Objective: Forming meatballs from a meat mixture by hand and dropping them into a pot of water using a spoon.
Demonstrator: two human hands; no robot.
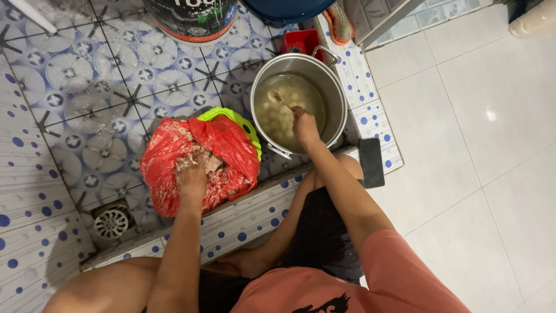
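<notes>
Bare tiles [87, 75] left of steel pot [336, 93]

Under my left hand [191, 181] the minced meat [200, 168] looks wet, coarse and sticky, lying in a thin, crinkled red plastic bag [229, 145] with a glossy sheen over a smooth lime-green plastic bowl [243, 123]. My right hand [304, 126] holds a metal spoon [277, 97] inside a brushed steel pot [339, 95], dull outside, with cloudy water and pale smooth balls [278, 119]. Beyond both hands the floor tiles [87, 75] are glazed and shiny.
</notes>
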